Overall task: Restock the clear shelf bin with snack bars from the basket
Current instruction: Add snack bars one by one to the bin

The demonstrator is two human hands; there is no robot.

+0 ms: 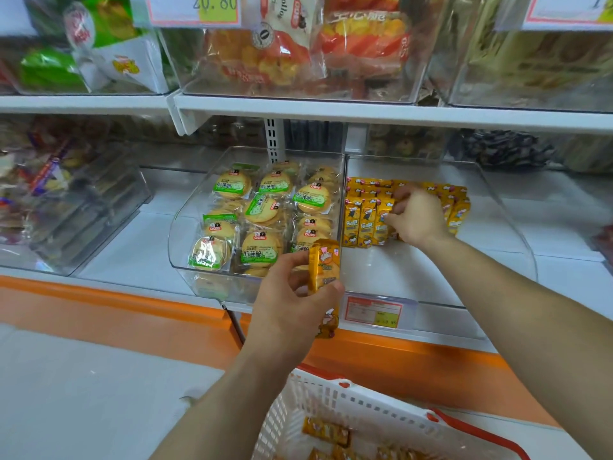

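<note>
A clear shelf bin on the middle shelf holds rows of yellow snack bars at its back. My right hand reaches into that bin and pinches one of the bars in the row. My left hand hovers in front of the shelf edge and grips a few yellow snack bars upright. Below, a white basket with red handles contains more yellow bars.
A neighbouring clear bin to the left is filled with round biscuit packs. Other clear bins of snacks line the upper shelf and the far left. An orange strip runs along the shelf front, with a price tag under the bar bin.
</note>
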